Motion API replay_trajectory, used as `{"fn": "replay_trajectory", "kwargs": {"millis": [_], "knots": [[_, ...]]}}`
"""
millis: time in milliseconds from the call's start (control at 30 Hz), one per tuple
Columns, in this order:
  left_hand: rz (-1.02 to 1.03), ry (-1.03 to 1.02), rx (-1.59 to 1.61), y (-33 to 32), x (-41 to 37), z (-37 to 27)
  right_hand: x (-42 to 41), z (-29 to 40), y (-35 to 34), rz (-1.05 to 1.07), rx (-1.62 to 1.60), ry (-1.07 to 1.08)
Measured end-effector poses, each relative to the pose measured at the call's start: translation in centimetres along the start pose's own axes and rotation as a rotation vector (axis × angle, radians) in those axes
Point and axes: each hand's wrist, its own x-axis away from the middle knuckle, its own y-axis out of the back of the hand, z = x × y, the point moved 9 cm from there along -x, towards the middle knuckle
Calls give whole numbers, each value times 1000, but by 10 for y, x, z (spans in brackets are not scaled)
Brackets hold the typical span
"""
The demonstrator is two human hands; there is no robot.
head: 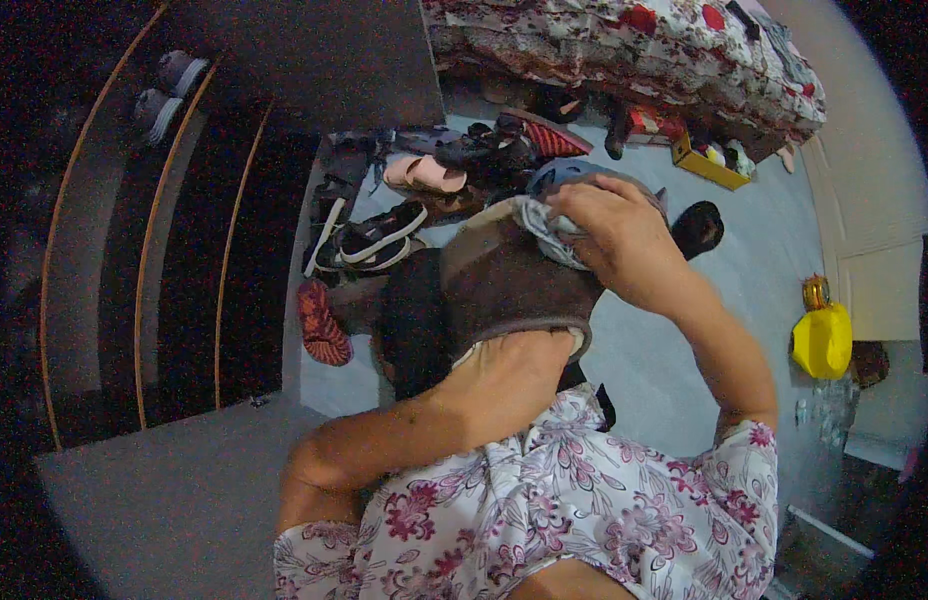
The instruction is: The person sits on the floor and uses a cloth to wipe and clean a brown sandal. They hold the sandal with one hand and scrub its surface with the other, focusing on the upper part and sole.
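Before me is a dark brown, soft-looking article, possibly a boot, with a pale lining at its opening. My left hand reaches into that opening; its fingers are hidden inside. A bunched light grey cloth is in my right hand, pressed against the far right end of the brown article. Just beyond my right hand lies a blue-grey item, partly covered by it. A black piece adjoins the brown article on the left.
Black shoes with white soles, pink slippers and a red patterned shoe lie on the floor. A dark shelf unit stands left, a bed with a patterned cover ahead. At right are a yellow box and a yellow container.
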Motion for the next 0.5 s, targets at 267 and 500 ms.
{"fn": "replay_trajectory", "kwargs": {"millis": [267, 500], "knots": [[114, 60, 75, -66, 19, 50, 32, 4, -56, -202, -6, -47], [85, 306, 406, -83, 8, 54, 39, 10, -60, -225, 21, -81]]}}
